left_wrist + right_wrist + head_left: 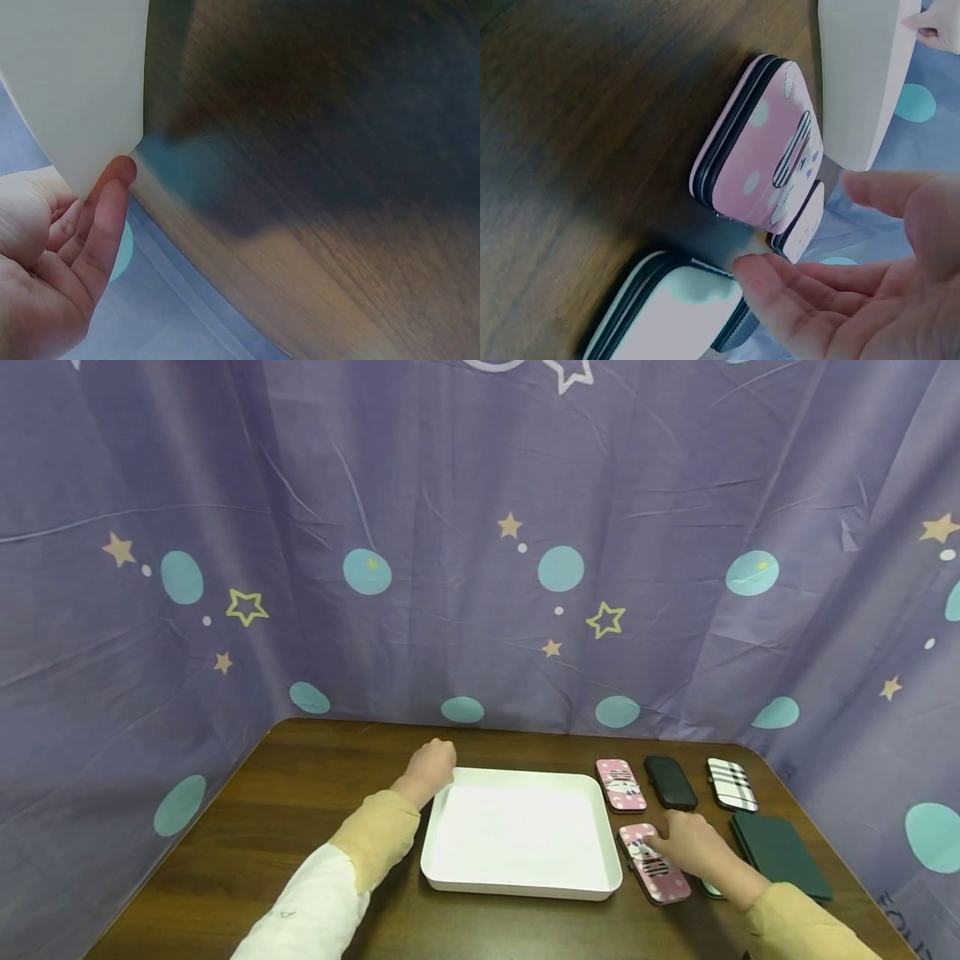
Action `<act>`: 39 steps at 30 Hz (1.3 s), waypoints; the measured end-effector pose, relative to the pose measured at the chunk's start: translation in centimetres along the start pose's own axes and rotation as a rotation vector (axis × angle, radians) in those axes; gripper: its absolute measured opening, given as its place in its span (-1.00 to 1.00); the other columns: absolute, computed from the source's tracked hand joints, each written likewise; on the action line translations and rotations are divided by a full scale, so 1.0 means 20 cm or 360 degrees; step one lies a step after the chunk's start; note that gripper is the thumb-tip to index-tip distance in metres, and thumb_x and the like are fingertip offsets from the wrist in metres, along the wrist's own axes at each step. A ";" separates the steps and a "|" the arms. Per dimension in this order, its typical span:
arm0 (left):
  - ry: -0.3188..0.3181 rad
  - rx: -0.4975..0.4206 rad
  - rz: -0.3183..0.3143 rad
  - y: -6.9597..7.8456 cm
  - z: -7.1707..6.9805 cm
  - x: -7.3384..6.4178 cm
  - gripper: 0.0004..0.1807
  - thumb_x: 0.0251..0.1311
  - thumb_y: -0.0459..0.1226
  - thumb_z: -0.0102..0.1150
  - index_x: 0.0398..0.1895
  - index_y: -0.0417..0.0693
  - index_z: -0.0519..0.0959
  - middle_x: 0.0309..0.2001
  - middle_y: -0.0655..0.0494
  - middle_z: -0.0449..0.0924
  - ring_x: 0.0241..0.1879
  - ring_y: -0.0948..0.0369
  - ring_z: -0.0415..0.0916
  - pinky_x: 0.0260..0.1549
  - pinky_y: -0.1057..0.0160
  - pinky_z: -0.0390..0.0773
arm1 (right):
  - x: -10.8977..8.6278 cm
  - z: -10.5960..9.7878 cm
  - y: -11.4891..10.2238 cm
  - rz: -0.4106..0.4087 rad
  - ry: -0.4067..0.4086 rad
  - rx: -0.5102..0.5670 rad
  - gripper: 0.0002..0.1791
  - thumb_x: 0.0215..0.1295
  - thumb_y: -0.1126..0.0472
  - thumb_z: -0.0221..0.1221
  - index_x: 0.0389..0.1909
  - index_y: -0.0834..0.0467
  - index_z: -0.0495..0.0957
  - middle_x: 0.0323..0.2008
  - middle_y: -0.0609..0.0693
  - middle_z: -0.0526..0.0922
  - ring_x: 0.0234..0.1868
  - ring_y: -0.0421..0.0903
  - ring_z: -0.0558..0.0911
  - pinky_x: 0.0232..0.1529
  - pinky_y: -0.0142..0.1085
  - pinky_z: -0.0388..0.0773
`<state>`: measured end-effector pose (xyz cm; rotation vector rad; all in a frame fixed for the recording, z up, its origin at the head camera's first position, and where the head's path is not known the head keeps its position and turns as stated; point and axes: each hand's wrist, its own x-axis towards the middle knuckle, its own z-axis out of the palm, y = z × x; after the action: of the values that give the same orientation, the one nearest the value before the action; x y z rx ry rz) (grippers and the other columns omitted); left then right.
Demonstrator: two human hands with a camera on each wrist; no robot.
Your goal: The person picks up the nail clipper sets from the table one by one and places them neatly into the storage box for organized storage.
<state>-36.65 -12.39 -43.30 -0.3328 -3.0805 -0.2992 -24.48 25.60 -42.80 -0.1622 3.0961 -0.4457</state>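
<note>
My left hand (431,768) holds the far left corner of a shallow white tray (521,831). In the left wrist view its fingertips (124,171) lie at the tray's corner. Over at the right, my right hand (693,842) hovers above a pink polka-dot zip case (663,883) with a cartoon print, thumb and fingers apart with nothing between them. Beneath that hand lies a pale green zip case (679,315), mostly hidden in the head view. The right wrist view shows the pink case lying flat between the tray and the pale green case.
Behind these lie another pink case (621,785), a black case (670,782) and a black-and-white plaid case (732,785). A dark green flat rectangular item (783,856) sits near the table's right edge. A purple patterned curtain (465,635) hangs behind the wooden table (247,843).
</note>
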 end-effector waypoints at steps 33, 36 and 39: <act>-0.0043 -0.0009 0.0010 0.00 0.00 0.01 -0.91 -0.07 -0.41 0.39 -0.55 -0.12 0.64 -0.42 0.04 0.65 -0.32 0.08 0.62 -0.39 0.20 0.61 | 0.03 0.06 0.02 0.0215 -0.0167 0.0335 -0.65 -0.10 0.06 0.36 -0.64 0.21 0.43 -0.63 -0.01 0.45 -0.60 -0.14 0.44 -0.64 -0.34 0.40; -0.0050 -0.0019 0.0006 0.00 0.00 0.01 -0.91 -0.07 -0.42 0.39 -0.55 -0.12 0.64 -0.42 0.04 0.65 -0.32 0.08 0.61 -0.39 0.20 0.61 | 0.02 0.07 0.03 0.0292 -0.0205 0.0488 -0.64 -0.06 0.10 0.36 -0.56 0.24 0.39 -0.59 0.01 0.44 -0.61 -0.14 0.45 -0.68 -0.35 0.42; -0.0050 -0.0027 -0.0001 0.00 0.00 0.01 -0.91 -0.06 -0.43 0.38 -0.53 -0.12 0.64 -0.41 0.03 0.65 -0.32 0.08 0.61 -0.39 0.20 0.61 | 0.02 0.07 0.05 0.0360 -0.0257 0.0664 -0.63 0.02 0.13 0.33 -0.39 0.31 0.39 -0.50 0.04 0.44 -0.55 -0.14 0.47 -0.64 -0.34 0.47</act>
<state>-36.92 -12.32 -43.32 -0.3405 -3.1108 -0.3230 -24.89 26.06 -44.44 0.1466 2.7435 -0.9912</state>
